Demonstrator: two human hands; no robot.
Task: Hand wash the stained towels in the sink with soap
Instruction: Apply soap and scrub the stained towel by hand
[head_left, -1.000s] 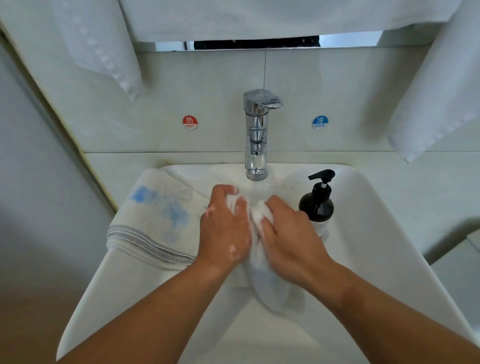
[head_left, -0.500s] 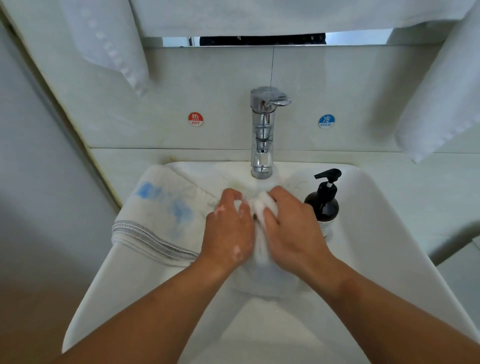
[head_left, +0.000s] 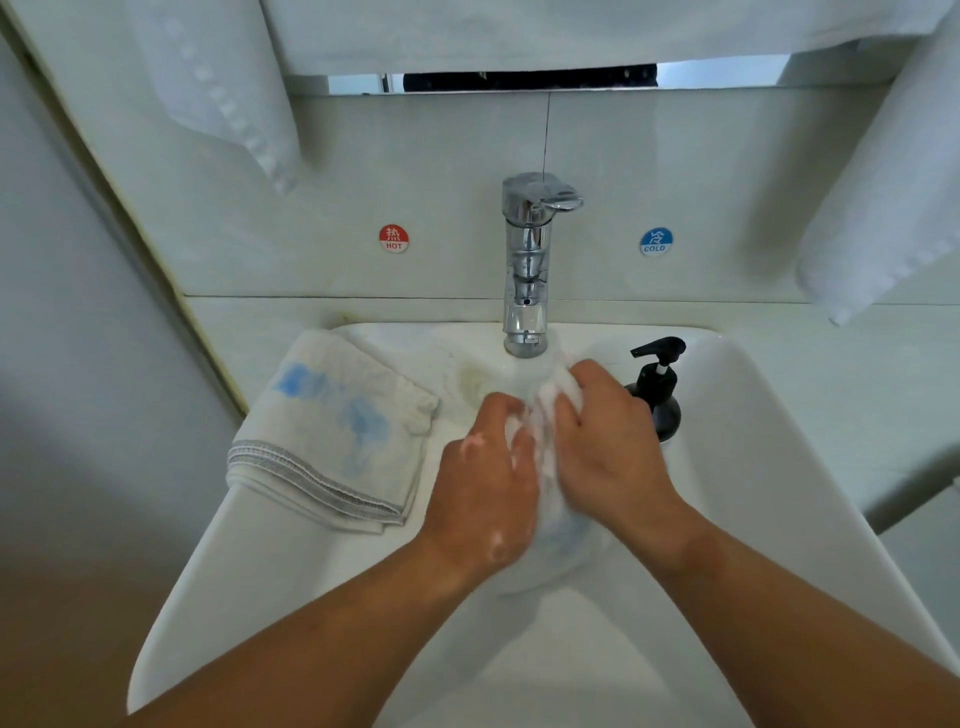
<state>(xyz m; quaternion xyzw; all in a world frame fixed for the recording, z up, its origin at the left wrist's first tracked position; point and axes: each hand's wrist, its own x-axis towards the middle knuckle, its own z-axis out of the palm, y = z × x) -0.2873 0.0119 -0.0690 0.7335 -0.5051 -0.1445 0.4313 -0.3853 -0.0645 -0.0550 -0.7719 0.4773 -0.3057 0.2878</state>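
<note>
A wet white towel (head_left: 558, 535) with a faint blue stain is bunched between my hands over the white sink (head_left: 779, 493). My left hand (head_left: 485, 483) grips its left side, with soap foam on the knuckles and wrist. My right hand (head_left: 608, 441) grips the right side, a little farther forward, below the chrome tap (head_left: 527, 270). A second folded white towel (head_left: 337, 431) with blue stains and a grey hem lies over the sink's left rim. A black soap pump bottle (head_left: 657, 395) stands on the right, just behind my right hand.
White towels hang at the upper left (head_left: 223, 88) and upper right (head_left: 883, 208), and another across the top. Red HOT (head_left: 393, 238) and blue COLD (head_left: 656, 242) stickers flank the tap on the tiled wall. A wall runs close along the left.
My right hand has slid forward toward the tap while my left hand has drawn back, rubbing the towel between them. The view has shifted slightly to the left.
</note>
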